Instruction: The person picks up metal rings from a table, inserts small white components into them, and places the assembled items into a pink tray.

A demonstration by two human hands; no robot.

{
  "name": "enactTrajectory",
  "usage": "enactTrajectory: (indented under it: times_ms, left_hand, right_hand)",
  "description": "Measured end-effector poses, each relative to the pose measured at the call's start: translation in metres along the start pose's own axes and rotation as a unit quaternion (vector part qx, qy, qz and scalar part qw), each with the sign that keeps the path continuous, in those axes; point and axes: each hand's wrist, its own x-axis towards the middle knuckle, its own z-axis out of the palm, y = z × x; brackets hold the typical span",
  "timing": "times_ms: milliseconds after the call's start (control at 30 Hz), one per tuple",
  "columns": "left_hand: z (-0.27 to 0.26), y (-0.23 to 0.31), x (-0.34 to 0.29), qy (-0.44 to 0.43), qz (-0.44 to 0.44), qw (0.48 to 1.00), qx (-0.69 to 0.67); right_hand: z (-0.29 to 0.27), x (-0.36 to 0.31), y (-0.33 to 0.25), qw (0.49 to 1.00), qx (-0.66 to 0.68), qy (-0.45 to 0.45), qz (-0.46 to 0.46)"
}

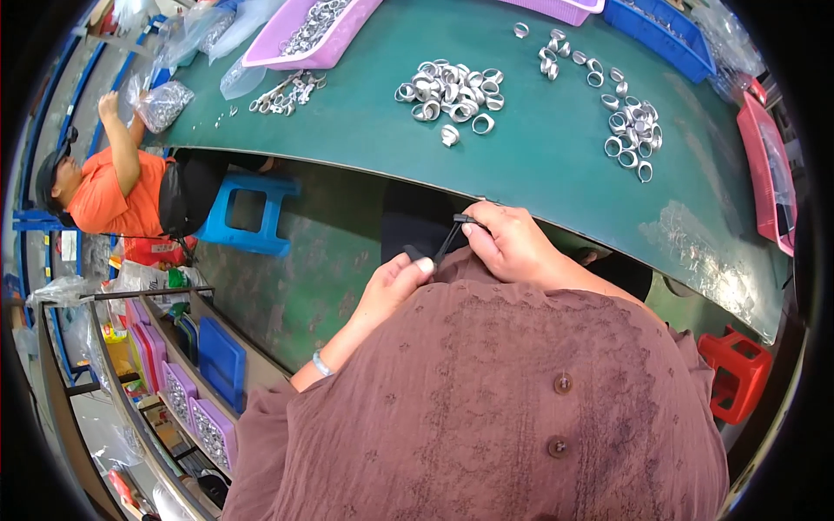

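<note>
In front of my waist, at the table's near edge, a thin black cord (pixel 448 242) with a dark end piece runs between my hands. My left hand (pixel 382 293) is closed, its thumb pressed over one black end. Higher and to the right, my right hand (pixel 514 243) pinches the other end between thumb and fingers. Beyond them on the green table (pixel 347 130) lies a pile of silver metal rings (pixel 447 89). A second group of rings (pixel 634 130) is spread to the right. One ring (pixel 449 135) sits apart, closer to me.
Small metal parts fill a pink basket (pixel 317 61); more loose parts (pixel 287 94) lie beside it. A blue basket (pixel 665 39) and a red tray (pixel 764 174) stand rightward. Left are a person in orange (pixel 117 195), a blue stool (pixel 248 213) and a rack (pixel 165 304). A red stool (pixel 737 373) stands right.
</note>
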Motion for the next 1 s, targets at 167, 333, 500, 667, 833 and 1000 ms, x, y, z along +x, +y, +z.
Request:
enactTrajectory:
  times_ms: [167,333,500,667,833,1000]
  left_hand:
    - [0.011,0.002,0.007,0.039,-0.042,0.980,-0.189]
    - [0.013,-0.004,0.011,0.108,0.040,0.986,-0.117]
    - [0.020,-0.004,0.010,0.108,0.064,0.978,-0.168]
    - [0.031,-0.004,0.013,0.092,0.123,0.972,-0.178]
    - [0.031,-0.011,0.012,0.085,0.130,0.970,-0.186]
    - [0.034,-0.014,0.011,0.100,0.121,0.973,-0.167]
  right_hand:
    - [-0.004,0.003,0.002,1.000,0.006,-0.029,0.006]
    - [-0.003,0.008,0.006,0.996,0.076,-0.055,-0.010]
    - [-0.004,0.015,-0.002,0.984,0.137,-0.098,-0.049]
    - [0.005,0.020,0.005,0.957,0.135,-0.234,0.108]
    - [0.002,0.024,0.001,0.939,0.208,-0.259,0.093]
    - [0.000,0.024,0.003,0.845,0.315,-0.333,0.275]
